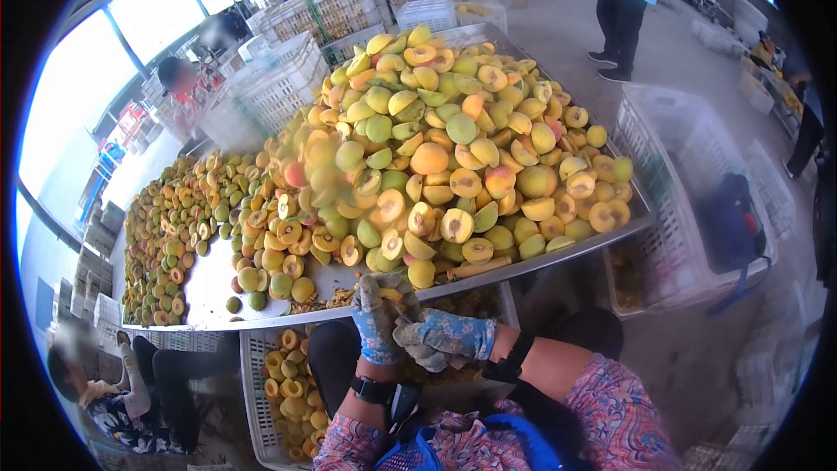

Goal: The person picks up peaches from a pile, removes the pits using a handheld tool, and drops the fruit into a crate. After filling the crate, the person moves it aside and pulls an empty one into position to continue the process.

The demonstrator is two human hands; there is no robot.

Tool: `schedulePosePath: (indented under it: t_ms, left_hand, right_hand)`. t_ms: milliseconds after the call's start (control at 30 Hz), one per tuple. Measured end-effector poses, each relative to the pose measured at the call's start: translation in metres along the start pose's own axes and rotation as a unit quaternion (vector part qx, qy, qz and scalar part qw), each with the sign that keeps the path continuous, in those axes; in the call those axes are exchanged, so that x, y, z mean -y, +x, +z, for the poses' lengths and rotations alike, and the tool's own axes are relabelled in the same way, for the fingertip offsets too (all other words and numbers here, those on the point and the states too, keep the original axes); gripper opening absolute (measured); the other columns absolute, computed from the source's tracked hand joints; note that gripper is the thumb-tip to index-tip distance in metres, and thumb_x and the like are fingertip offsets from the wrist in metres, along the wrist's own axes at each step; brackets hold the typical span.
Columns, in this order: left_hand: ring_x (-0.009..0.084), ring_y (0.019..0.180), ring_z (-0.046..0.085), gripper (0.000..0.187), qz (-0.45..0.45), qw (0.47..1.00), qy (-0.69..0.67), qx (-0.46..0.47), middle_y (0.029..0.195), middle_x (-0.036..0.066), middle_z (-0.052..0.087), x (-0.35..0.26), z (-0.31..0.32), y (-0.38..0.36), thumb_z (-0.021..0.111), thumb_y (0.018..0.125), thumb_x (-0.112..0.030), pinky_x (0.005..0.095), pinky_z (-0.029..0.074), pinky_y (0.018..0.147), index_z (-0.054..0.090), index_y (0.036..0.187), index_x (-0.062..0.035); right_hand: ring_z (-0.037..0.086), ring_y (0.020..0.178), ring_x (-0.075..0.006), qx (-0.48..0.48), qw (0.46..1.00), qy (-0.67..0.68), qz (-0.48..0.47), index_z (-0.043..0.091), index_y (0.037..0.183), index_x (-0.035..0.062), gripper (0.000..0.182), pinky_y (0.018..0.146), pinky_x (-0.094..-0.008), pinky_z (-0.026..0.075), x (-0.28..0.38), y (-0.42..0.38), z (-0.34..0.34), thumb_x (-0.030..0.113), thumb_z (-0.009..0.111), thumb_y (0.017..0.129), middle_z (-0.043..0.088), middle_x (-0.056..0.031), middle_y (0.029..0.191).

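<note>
My left hand [377, 321], in a grey-palmed, blue-patterned glove, is at the near edge of the metal table. Its fingers are closed around a yellow piece of peach [391, 294], mostly covered by the glove. Close against it on the right is my right hand [443, 337], gloved alike, with curled fingers; what it grips is hidden. Just beyond both hands rises a big heap of halved and whole peaches [462, 170], yellow, green and reddish, some halves showing brown pits or hollows.
The metal table [205, 283] has a raised rim. A crate of peach halves [253, 392] stands below, left of my knees. To the right is a large white crate [641, 148] with a dark blue bag [731, 222]. Other people sit at the left and stand at the back.
</note>
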State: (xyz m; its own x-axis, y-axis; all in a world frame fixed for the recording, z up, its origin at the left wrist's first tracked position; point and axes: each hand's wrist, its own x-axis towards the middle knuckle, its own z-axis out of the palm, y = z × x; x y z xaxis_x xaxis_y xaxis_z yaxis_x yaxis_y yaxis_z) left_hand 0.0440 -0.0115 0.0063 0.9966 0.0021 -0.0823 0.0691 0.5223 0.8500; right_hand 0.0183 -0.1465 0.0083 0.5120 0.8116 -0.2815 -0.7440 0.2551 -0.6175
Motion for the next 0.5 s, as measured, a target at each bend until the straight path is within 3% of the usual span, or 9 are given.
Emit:
schedulePosePath:
  t_ms: [133,200,400,433,467,500]
  left_hand:
    - [0.0196,0.063,0.06,0.041,-0.042,0.998,-0.037,-0.024,0.078,0.009,0.063,0.0,0.006,0.01,0.054,0.093,-0.048,0.0304,0.051,0.053,0.059,0.091,-0.0067]
    - [0.0196,0.063,0.06,0.042,-0.052,0.997,-0.045,-0.02,0.078,0.008,0.063,-0.003,0.012,0.013,0.054,0.093,-0.048,0.0309,0.052,0.054,0.059,0.092,-0.0066]
    - [0.0201,0.064,0.061,0.043,-0.135,0.988,-0.08,0.007,0.079,0.007,0.064,-0.014,0.021,0.028,0.053,0.093,-0.049,0.0332,0.052,0.054,0.06,0.095,-0.0059]
    - [0.0198,0.063,0.061,0.043,-0.106,0.994,-0.029,-0.021,0.078,0.007,0.064,-0.017,0.024,0.029,0.053,0.093,-0.048,0.0332,0.053,0.054,0.06,0.096,-0.006]
    - [0.0194,0.063,0.061,0.043,-0.076,0.996,0.022,-0.049,0.078,0.007,0.064,-0.02,0.024,0.03,0.054,0.093,-0.048,0.0333,0.053,0.054,0.06,0.096,-0.0061]
    - [0.0188,0.062,0.061,0.043,-0.021,0.996,0.071,-0.05,0.079,0.007,0.064,-0.018,0.006,0.04,0.054,0.092,-0.048,0.0317,0.053,0.054,0.061,0.096,-0.006]
  right_hand:
    - [0.041,0.036,-0.009,-0.047,0.991,-0.109,-0.056,0.051,0.089,0.0151,0.018,0.032,-0.0248,0.031,0.001,-0.001,-0.001,0.032,0.053,0.095,0.044,0.0029,0.054]
    - [0.042,0.037,-0.0084,-0.105,0.963,-0.238,-0.065,0.052,0.093,0.0124,0.022,0.031,-0.0237,0.031,0.01,-0.01,0.007,0.034,0.053,0.094,0.044,0.0032,0.053]
    - [0.043,0.046,-0.0051,-0.086,0.958,-0.23,-0.146,0.052,0.097,0.0088,0.028,0.038,-0.0235,0.034,0.005,-0.015,-0.008,0.036,0.051,0.094,0.048,0.0032,0.061]
    - [0.056,0.056,-0.0173,-0.072,0.95,-0.282,-0.111,0.054,0.105,0.0051,0.033,0.051,-0.032,0.046,0.015,-0.026,-0.009,0.035,0.051,0.093,0.06,-0.0075,0.072]
    - [0.056,0.056,-0.0173,-0.073,0.95,-0.282,-0.112,0.054,0.105,0.0051,0.033,0.051,-0.032,0.046,0.008,-0.019,-0.021,0.035,0.051,0.093,0.06,-0.0075,0.072]
    - [0.06,0.068,-0.0263,-0.081,0.858,-0.478,-0.172,0.054,0.11,0.0028,0.037,0.061,-0.0374,0.048,-0.004,-0.006,-0.043,0.035,0.053,0.091,0.063,-0.0142,0.081]
